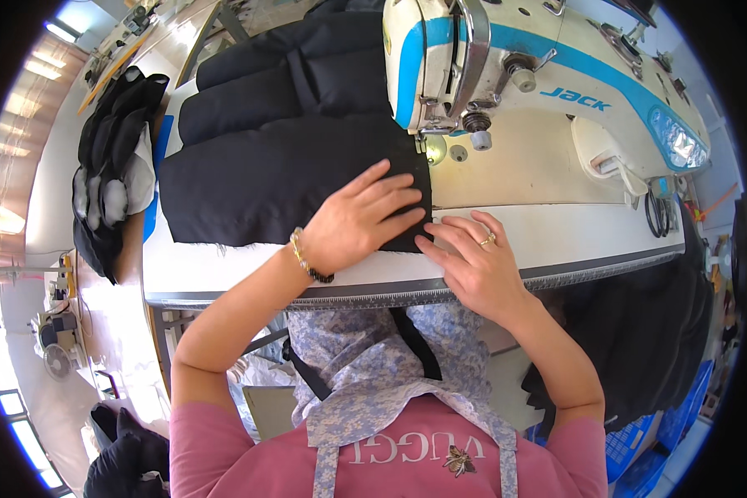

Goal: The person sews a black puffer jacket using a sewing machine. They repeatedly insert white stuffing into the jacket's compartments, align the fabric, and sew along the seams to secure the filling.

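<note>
the left hand is lying palm down on a black padded panel, its fingers spreading out toward the panel's right edge. the right hand is touching that edge near its lower corner, its fingers bending and sitting close together; whether they are pinching the cloth, i cannot tell. the panel is resting on the white desk, its frayed lower edge lying toward the person and its right edge running beneath the head of a white and blue sewing machine. a ruler strip is lining the desk's near edge. black garments are lying to the left, and dark fabric is hanging at the right.
</note>
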The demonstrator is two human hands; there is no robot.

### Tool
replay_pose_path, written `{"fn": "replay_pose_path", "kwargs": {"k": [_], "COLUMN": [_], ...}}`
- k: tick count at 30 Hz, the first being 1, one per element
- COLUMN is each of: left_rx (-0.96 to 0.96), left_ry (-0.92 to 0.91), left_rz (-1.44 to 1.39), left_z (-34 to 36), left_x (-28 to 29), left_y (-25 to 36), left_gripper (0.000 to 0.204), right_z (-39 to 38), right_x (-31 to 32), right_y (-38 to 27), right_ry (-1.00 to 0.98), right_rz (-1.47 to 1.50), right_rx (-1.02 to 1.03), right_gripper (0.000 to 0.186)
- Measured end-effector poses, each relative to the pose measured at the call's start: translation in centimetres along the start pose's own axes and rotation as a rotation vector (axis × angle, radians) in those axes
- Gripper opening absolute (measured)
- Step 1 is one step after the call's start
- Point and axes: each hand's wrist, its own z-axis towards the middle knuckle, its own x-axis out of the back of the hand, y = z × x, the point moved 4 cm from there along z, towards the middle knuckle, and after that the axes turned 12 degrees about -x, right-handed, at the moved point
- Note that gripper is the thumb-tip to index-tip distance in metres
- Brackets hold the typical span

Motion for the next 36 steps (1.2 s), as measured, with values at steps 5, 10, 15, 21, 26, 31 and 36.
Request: {"fn": "replay_pose_path", "kwargs": {"k": [5, 10, 15, 21, 26, 31, 36], "left_rx": [0.025, 0.039, 0.054, 0.096, 0.099, 0.127, 0.123], "left_ry": [0.009, 0.036, 0.041, 0.068, 0.089, 0.09, 0.112], "left_rz": [-0.053, -0.096, -0.16, -0.254, -0.281, -0.307, -0.296], "left_z": [-0.7, -0.8, -0.5, -0.2, -0.2, 0.0, 0.2], "left_x": [-0.5, -0.8, -1.4, -2.0, -2.1, -2.4, -2.4], "left_y": [0.5, 0.3, -1.9, -4.8, -5.9, -7.0, -7.4], "left_gripper": [0.037, 0.043, 0.051, 0.048, 0.049, 0.05, 0.049], "right_z": [0.0, 0.2, 2.1, 4.4, 5.0, 5.9, 6.1], "right_x": [0.3, 0.0, -0.5, -1.4, -1.6, -1.9, -2.2], "right_y": [-0.1, 0.2, 1.7, 3.3, 3.6, 4.3, 4.6], "right_ry": [0.03, 0.122, 0.168, 0.17, 0.185, 0.199, 0.201], "right_rz": [-0.031, -0.044, -0.07, -0.08, -0.082, -0.095, -0.092], "right_rx": [-0.005, 0.029, 0.062, 0.051, 0.036, 0.012, 0.001], "right_gripper": [0.03, 0.019, 0.016, 0.017, 0.017, 0.018, 0.02]}}
